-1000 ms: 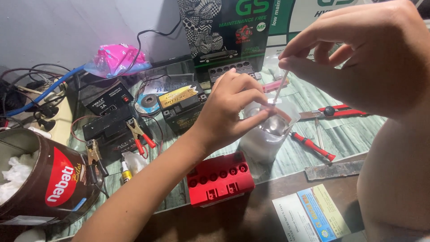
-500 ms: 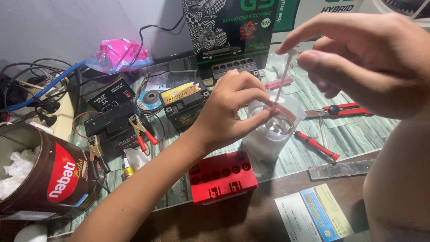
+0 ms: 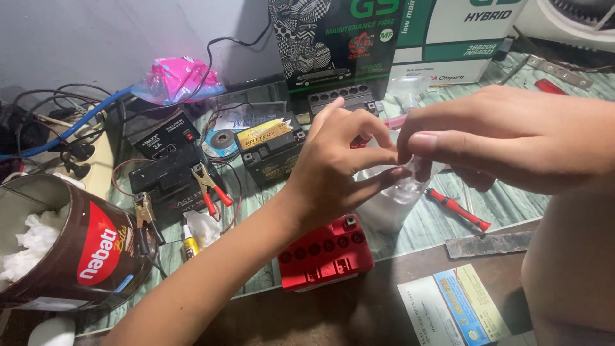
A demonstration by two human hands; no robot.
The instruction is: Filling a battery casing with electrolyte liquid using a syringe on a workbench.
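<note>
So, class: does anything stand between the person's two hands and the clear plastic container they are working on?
Nothing visible does. The left hand and right hand both meet at the top of the clear container, fingers touching it directly.

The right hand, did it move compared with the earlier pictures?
Yes. The right hand has come down to the clear container, now level with the left hand.

Glossy red plastic battery (image 3: 325, 254) beside a clear, smooth plastic container (image 3: 391, 204).

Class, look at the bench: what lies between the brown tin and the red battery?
In the head view, the person's left forearm crosses between the brown tin and the red battery; a small glue tube stands there too.
</note>
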